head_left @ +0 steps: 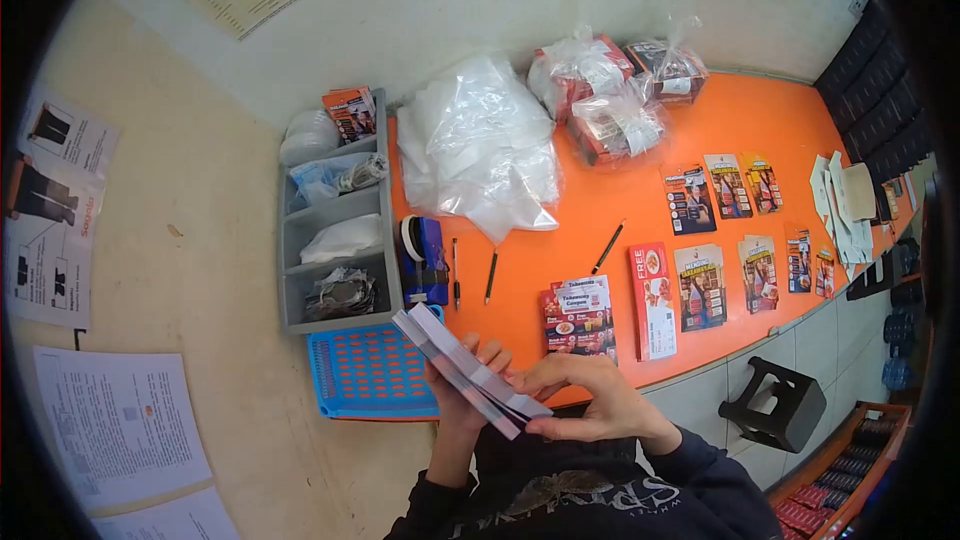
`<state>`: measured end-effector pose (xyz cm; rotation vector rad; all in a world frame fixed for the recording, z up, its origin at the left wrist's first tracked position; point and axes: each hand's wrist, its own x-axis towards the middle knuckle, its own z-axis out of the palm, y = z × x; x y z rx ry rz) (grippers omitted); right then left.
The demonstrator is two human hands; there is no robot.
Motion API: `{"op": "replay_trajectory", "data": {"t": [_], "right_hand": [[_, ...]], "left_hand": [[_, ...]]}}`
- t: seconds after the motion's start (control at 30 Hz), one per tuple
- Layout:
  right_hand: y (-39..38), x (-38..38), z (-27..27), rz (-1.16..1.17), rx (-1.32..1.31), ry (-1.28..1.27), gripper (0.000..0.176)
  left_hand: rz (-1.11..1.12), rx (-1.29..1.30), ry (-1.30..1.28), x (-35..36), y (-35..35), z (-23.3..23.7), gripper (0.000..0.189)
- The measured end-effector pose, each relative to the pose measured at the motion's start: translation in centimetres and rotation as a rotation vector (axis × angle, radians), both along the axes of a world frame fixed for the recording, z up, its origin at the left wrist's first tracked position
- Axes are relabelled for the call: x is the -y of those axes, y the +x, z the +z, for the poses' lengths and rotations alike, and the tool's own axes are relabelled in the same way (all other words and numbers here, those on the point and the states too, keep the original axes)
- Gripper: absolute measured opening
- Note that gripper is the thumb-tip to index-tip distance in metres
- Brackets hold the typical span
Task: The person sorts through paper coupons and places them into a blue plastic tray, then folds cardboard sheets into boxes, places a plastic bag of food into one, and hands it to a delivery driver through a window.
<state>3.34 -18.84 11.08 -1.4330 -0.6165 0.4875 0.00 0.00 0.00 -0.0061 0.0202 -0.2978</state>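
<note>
A thick stack of leaflets [452,358] is held edge-up over the front of the orange table, its long side slanting down to the right. My left hand [468,395] is closed round its far part from behind, fingertips showing over the edge. At the lower right end my right hand [588,398] pinches the sheets between thumb and fingers, where a dark gap parts them. The printed faces are hardly visible. Just beyond my right hand lies a pile of red coupons [580,320]. A long red-and-white "FREE" leaflet pile [653,302] lies beside it.
On the orange table [570,230] are plastic bags [480,140], bagged boxes [615,125], several card piles [700,285], pencils [608,246] and a tape dispenser [425,260]. A grey divided tray [335,210] and blue basket [370,375] stand left. A black stool [775,405] is right.
</note>
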Motion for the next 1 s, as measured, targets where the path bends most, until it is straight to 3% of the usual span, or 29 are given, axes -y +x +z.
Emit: {"op": "replay_trajectory", "data": {"t": [0.17, 0.27, 0.47, 0.57, 0.67, 0.77, 0.8, 0.9, 0.93, 1.0], "right_hand": [[0.5, 0.2, 0.2, 0.025, 0.012, 0.054, 0.026], [0.6, 0.0, 0.2, -0.019, 0.044, 0.051, 0.020], [-0.1, -0.8, 1.1, -0.214, 0.525, -0.184, 0.021], [-0.9, -1.5, 0.5, -0.336, 0.611, -0.223, 0.027], [-1.0, -1.9, 0.9, -0.369, 0.828, -0.397, 0.038], [-1.0, -2.1, 1.4, -0.392, 0.750, -0.557, 0.043], [-1.1, -2.0, 1.4, -0.393, 0.781, -0.641, 0.040], [-1.6, -2.0, 0.2, -0.388, 0.881, -0.822, 0.036], [-1.8, -2.1, -0.8, -0.383, 0.921, -0.835, 0.035], [-2.0, -2.2, -2.5, -0.368, 1.017, -0.860, 0.035]], "left_hand": [[-0.084, 0.034, -0.167, 0.3, 0.1, -1.4, 0.049], [-0.054, 0.023, -0.150, 0.8, 0.2, 0.1, 0.039], [-0.010, -0.044, -0.218, 1.4, 0.3, 1.2, 0.024], [-0.018, -0.019, -0.223, 1.1, 0.4, 0.5, 0.032], [0.088, -0.033, -0.042, 0.7, -0.4, -0.6, 0.045], [0.210, -0.145, 0.220, 0.1, -1.5, -2.4, 0.063], [0.244, -0.119, 0.368, 0.5, -1.3, -0.5, 0.070], [0.211, -0.126, 0.082, 1.2, -0.8, 2.2, 0.071], [0.245, -0.193, 0.090, 1.4, -0.9, 2.2, 0.073], [0.321, -0.190, 0.342, 2.0, -0.8, 2.0, 0.064]]}}
